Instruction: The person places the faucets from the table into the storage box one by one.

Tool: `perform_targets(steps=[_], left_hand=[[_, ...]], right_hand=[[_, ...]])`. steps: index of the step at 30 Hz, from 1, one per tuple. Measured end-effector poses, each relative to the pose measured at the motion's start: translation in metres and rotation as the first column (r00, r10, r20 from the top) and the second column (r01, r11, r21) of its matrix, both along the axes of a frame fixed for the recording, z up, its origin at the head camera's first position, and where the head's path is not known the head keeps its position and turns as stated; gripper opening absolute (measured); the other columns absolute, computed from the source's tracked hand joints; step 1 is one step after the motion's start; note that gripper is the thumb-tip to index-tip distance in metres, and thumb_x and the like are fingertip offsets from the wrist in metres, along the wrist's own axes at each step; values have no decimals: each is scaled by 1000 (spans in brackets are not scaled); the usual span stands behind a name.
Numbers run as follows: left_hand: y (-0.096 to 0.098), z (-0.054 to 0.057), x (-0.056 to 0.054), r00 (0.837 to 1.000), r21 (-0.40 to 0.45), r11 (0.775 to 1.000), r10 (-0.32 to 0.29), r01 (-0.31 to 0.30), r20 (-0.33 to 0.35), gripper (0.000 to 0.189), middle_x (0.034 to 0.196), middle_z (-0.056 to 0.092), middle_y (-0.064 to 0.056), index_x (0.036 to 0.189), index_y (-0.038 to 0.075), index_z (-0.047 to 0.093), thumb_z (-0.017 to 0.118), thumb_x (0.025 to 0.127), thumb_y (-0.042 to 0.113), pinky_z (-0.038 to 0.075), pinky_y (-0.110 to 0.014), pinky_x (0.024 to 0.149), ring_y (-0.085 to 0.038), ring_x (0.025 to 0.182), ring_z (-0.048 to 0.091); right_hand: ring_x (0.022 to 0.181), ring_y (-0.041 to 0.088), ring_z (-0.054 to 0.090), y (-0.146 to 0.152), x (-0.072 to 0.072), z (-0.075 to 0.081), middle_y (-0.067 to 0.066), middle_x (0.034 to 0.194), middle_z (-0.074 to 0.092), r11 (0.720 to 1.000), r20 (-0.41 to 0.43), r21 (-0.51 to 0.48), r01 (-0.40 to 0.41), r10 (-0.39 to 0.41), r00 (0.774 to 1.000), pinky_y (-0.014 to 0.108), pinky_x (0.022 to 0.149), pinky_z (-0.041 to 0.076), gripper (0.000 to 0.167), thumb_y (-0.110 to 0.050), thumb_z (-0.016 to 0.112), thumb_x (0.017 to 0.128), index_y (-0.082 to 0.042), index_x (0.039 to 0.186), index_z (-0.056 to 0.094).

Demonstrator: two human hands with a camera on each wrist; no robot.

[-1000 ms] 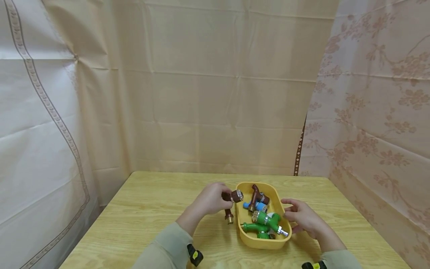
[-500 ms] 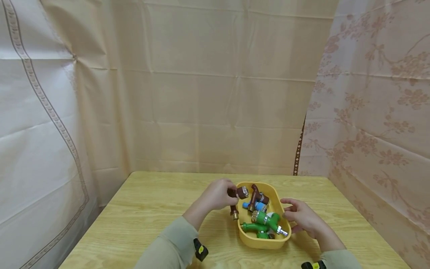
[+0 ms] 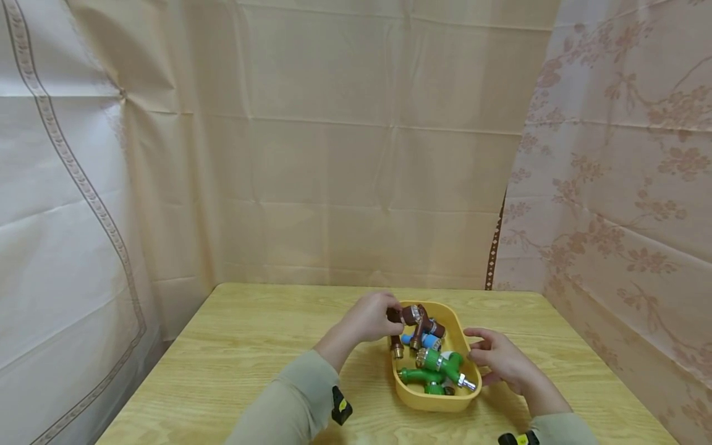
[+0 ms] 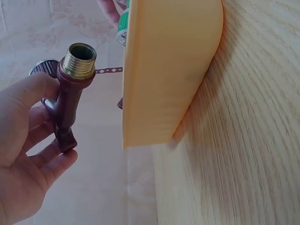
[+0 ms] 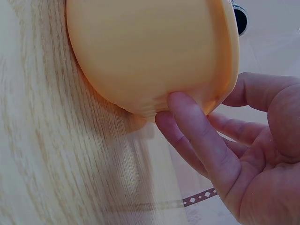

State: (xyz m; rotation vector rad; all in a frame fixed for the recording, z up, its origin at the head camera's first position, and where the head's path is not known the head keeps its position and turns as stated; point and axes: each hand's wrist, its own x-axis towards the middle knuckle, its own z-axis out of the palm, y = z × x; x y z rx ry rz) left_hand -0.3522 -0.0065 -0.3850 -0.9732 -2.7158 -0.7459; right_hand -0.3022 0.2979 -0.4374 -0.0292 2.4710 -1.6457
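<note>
My left hand (image 3: 369,318) grips a dark brown tap (image 4: 68,101) by its body, the threaded brass end bare. It holds the tap above the left rim of a yellow plastic bin (image 3: 434,403). Inside the bin lie another brown tap (image 3: 418,337), a blue tap (image 3: 431,342) and green taps (image 3: 442,363) with ribbed knobs. On the bin's right side is my right hand (image 3: 500,358). Its fingers (image 5: 197,126) are loosely bent, with the tips at the outer wall and the thumb by the rim.
The bin stands on a light wood-grain table (image 3: 267,346), right of its middle. A beige cloth (image 3: 356,154) hangs behind the table. Patterned cloth (image 3: 628,185) hangs on the right and a pale curtain (image 3: 61,216) on the left.
My left hand has moved right with the brown tap, from beside the bin to over its left rim. The right hand and the bin have stayed in place.
</note>
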Motion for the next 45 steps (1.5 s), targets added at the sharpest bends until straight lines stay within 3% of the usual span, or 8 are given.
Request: perform_targets(steps=[16, 22, 30, 38, 45], left_hand=[[21, -1, -14, 997, -38, 998, -42, 40, -63, 33, 119, 68, -1, 118, 12, 76, 79, 87, 22, 52, -22, 82, -11, 98, 63], [27, -7, -20, 998, -42, 998, -48, 46, -44, 32, 120, 68, -1, 116, 12, 77, 80, 87, 23, 51, -19, 80, -11, 98, 63], [33, -16, -22, 1000, -50, 999, -14, 15, 20, 36, 121, 66, 0, 118, 11, 77, 83, 86, 26, 51, -24, 90, -12, 104, 61], [36, -20, -23, 999, -58, 998, -16, 17, 30, 33, 118, 66, 3, 117, 12, 77, 83, 87, 24, 51, -24, 92, -11, 103, 61], [37, -24, -21, 998, -101, 995, -10, 16, 57, 34, 126, 65, 2, 122, 14, 75, 80, 89, 22, 49, -27, 98, -14, 115, 60]], right_hand=[[96, 30, 67, 1, 0, -1, 26, 122, 57, 1000, 10, -4, 0, 0, 1000, 50, 66, 61, 64, 0, 61, 91, 4, 151, 38], [96, 30, 67, 0, 0, 0, 27, 123, 56, 1000, 11, 2, -2, 2, 1000, 50, 66, 61, 63, 0, 60, 92, 4, 151, 38], [97, 29, 65, 1, 0, -1, 29, 124, 53, 1000, 8, -24, -13, 13, 1000, 52, 67, 61, 63, 1, 59, 95, 5, 152, 35], [96, 29, 65, 1, -2, -2, 29, 126, 53, 1000, 10, -13, -1, 2, 1000, 52, 67, 61, 62, 1, 59, 96, 4, 152, 35], [96, 29, 66, 2, -1, -1, 29, 125, 53, 1000, 9, -18, -16, 16, 1000, 51, 66, 61, 62, 0, 59, 95, 4, 152, 35]])
